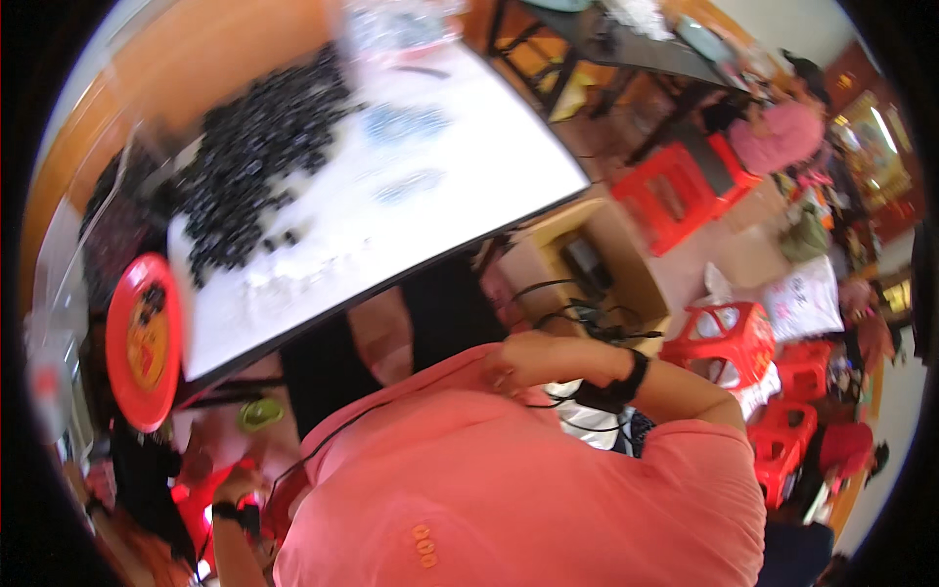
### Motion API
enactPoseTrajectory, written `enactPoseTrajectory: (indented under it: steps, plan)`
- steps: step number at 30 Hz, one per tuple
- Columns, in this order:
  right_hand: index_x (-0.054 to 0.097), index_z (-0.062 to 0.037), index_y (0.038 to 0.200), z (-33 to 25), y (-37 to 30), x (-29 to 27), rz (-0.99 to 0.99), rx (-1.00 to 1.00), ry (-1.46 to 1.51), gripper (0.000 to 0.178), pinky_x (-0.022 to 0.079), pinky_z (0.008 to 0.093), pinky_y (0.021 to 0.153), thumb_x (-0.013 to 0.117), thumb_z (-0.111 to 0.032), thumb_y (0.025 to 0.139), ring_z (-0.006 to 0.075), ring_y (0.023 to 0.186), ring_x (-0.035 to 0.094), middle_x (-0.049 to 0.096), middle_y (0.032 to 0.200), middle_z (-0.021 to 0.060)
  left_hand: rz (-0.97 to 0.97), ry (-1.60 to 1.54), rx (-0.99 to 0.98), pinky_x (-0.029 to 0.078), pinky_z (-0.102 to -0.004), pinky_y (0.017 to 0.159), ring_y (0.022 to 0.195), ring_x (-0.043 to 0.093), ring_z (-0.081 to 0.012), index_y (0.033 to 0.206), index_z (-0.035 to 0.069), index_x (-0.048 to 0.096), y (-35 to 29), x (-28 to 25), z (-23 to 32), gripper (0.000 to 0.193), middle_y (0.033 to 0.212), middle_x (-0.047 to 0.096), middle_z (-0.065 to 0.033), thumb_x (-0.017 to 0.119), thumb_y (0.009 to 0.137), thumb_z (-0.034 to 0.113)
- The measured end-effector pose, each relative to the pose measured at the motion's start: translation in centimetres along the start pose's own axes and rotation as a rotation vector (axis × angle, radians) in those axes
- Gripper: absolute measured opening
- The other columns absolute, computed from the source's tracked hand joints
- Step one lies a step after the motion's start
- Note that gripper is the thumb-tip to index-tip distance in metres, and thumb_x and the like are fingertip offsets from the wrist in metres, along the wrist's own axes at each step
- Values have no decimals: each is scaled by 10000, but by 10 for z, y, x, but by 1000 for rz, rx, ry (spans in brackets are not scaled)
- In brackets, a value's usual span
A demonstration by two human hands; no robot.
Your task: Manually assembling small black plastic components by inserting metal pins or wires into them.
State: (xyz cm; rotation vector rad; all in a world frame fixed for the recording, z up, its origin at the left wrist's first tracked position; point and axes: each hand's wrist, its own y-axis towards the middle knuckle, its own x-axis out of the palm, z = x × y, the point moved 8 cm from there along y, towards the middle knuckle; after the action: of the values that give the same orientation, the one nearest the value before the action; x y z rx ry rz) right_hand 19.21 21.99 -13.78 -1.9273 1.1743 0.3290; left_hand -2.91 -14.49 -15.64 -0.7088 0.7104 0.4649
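Note:
My right hand [516, 363] is closed against the front hem of the pink shirt [509, 479], its fingers curled in; what they pinch, if anything, is hidden. A black band [626, 382] circles that wrist. A thin black cable [342, 428] runs across the shirt from the left side toward this hand. Low on the left, my left hand [241, 483] hangs beside my body near a red stool [191, 499], also with a black wristband [235, 514]. Its fingers are small and blurred. Neither hand touches the white table [489, 147].
Many small black pieces [259, 147] cover the table's left part, with clear small pieces [401, 122] beside them. A red oval tray [122, 362] stands at the table's left edge. A cardboard box [636, 279] with cables sits to the right. Red stools [724, 342] and seated people [782, 137] are beyond.

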Motion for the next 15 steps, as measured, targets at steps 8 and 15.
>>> enactPoseTrajectory:
  steps: [8,15]
  plan:
    - [640,-64,885,-98,-8,-92,210,-232,5,213,484,423,633,722,-242,803,315,722,658,679,775,125,-336,-178,-245,538,-313,750,799,674,-186,1020,41,731,-18,-23,-38,361,916,721,-76,807,672,96]
    - [635,-46,878,-163,18,-129,456,-572,77,129,487,336,595,714,-132,825,252,661,655,660,741,103,-100,-193,281,476,-283,640,690,603,-146,992,17,713,-6,-87,144,203,825,677,-70,722,806,96]
